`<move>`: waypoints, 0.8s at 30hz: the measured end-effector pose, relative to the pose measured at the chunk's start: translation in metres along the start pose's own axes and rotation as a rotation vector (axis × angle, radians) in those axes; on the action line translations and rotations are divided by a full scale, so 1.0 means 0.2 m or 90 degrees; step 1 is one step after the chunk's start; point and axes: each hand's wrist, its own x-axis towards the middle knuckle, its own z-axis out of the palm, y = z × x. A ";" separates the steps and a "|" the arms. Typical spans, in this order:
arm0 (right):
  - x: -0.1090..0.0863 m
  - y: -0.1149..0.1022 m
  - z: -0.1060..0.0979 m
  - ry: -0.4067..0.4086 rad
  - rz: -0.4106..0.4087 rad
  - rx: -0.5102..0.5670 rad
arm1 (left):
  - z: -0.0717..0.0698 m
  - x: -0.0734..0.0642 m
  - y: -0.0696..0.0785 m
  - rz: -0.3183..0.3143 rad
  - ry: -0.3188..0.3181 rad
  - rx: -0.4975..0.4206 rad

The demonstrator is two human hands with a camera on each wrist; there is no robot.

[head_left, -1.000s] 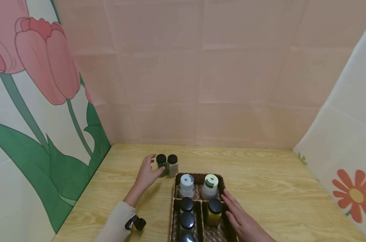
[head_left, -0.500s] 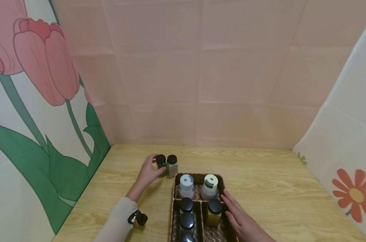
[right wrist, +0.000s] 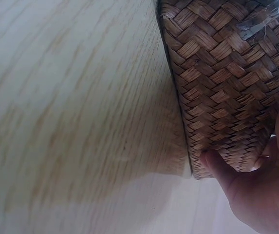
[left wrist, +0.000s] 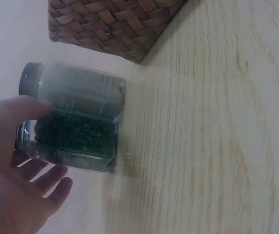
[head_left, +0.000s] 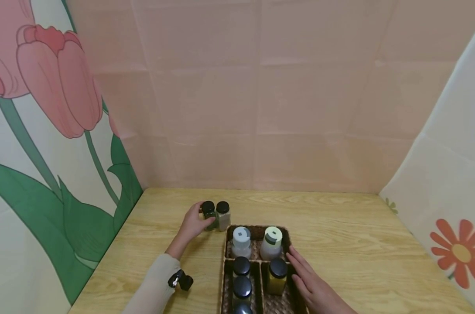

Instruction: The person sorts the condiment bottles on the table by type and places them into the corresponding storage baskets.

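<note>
My left hand (head_left: 192, 225) holds a clear jar of dark green dried herbs (left wrist: 76, 134) near its black cap, thumb on the near side and fingers around the far side. Right beside it stands a matching jar with pale contents (head_left: 223, 219), also black-capped. Both are upright at the back of the table, just behind the basket's left corner. My right hand (head_left: 313, 285) rests with fairly straight fingers along the right outer wall of the brown woven basket (right wrist: 222, 87); its fingertips lie against the weave in the right wrist view.
In the basket's back compartment stand a white-capped bottle (head_left: 242, 240) and a bottle with a pale green cap (head_left: 272, 242). Several black-capped jars (head_left: 243, 285) line the front left compartment. A yellow jar (head_left: 277, 279) stands front right. Behind the wooden table (head_left: 351, 235) hangs a pink cloth (head_left: 308, 109).
My left hand has moved slightly right and closed in on the green herb jar, its fingers now around it. The right hand stays against the basket.
</note>
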 end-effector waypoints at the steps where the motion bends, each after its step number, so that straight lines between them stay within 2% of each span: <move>1: 0.00 0.00 0.00 -0.001 0.005 -0.001 | 0.00 0.00 0.00 0.002 -0.001 -0.001; 8: 0.01 -0.01 0.01 -0.008 0.017 0.004 | 0.01 0.02 -0.02 0.015 0.000 -0.006; 14: 0.01 0.00 0.01 0.008 0.004 -0.007 | 0.00 0.02 -0.02 0.021 0.005 -0.002; 20: 0.02 0.00 0.01 -0.001 -0.009 -0.001 | -0.02 0.01 -0.02 0.017 0.018 -0.008; 24: 0.00 0.00 0.04 0.069 -0.070 0.018 | -0.02 -0.01 -0.01 0.030 0.029 -0.025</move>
